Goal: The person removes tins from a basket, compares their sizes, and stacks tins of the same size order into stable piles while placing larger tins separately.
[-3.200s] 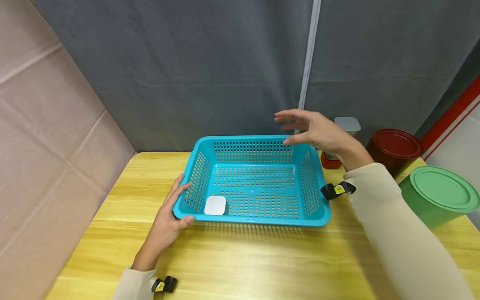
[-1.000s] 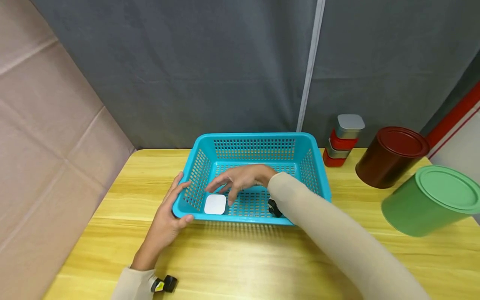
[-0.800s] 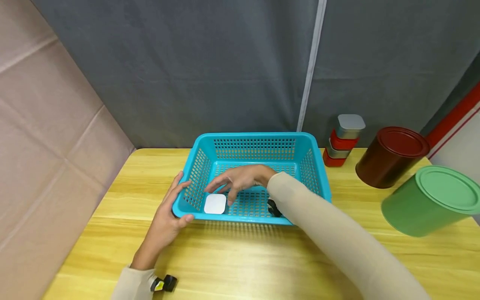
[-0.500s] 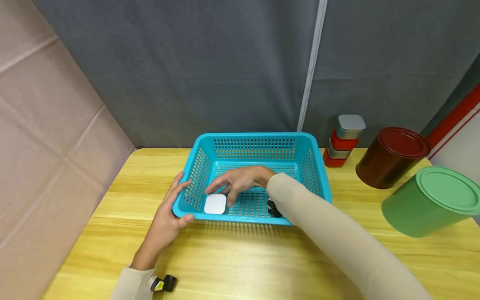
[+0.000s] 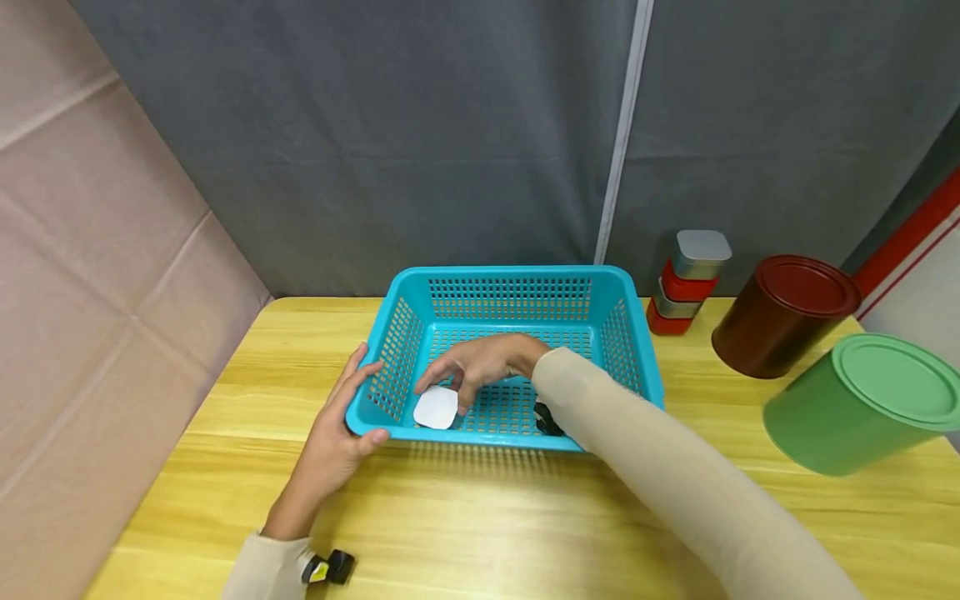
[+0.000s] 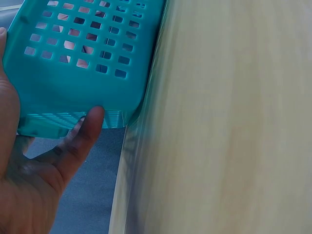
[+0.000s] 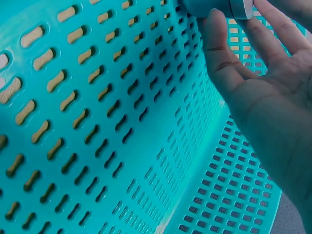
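Note:
A turquoise plastic basket (image 5: 495, 438) with slotted walls stands on the wooden table. My left hand (image 5: 334, 435) holds its near left corner, thumb at the front rim and fingers at the left side; the left wrist view shows this hand (image 6: 41, 180) against the basket's outside. Inside, my right hand (image 5: 486, 362) pinches a small square tin with a white-looking top (image 5: 435, 407), which tilts near the front left corner. In the right wrist view, the thumb and fingers are around the tin (image 7: 240, 9), only partly in frame.
Right of the basket stands a stack of small silver and red square tins (image 5: 688, 282). Beside it are a dark red round can (image 5: 780, 321) and a larger green round can (image 5: 855, 408). A grey curtain (image 5: 450, 150) hangs behind the table.
My right hand has come from above the basket's back right down into it and gripped the small tin. The tin, flat half a second ago, is tilted now and slightly further right.

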`<action>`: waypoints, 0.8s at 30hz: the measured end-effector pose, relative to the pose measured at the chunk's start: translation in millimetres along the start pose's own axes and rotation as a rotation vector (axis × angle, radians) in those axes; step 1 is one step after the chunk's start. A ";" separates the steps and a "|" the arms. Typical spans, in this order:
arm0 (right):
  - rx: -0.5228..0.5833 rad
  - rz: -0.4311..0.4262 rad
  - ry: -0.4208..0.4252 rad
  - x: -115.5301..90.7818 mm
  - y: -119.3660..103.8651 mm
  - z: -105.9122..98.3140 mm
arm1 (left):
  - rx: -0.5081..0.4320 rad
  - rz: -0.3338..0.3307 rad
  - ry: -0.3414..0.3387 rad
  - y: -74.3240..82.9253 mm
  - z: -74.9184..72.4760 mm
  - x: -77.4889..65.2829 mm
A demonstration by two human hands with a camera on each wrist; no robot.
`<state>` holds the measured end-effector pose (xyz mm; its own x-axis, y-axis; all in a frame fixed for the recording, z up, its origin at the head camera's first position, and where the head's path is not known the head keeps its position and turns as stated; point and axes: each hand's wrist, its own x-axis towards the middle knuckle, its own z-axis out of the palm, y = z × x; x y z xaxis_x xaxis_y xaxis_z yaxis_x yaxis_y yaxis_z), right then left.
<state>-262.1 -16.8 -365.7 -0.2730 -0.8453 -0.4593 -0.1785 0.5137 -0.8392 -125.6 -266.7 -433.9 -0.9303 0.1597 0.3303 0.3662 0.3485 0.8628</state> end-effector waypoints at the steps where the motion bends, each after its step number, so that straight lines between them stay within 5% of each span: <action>1: -0.014 0.002 0.001 0.0 -0.1 0.1 | -0.001 -0.001 0.000 0.3 -0.1 0.0; 24: -0.112 0.039 0.089 1.6 -2.5 7.8 | -0.008 -0.004 0.002 2.8 -0.3 -0.7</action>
<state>-254.8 -20.5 -366.7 -0.3635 -0.8106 -0.4592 -0.2694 0.5633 -0.7811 -123.9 -266.0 -431.5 -0.9319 0.1562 0.3273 0.3619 0.3417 0.8673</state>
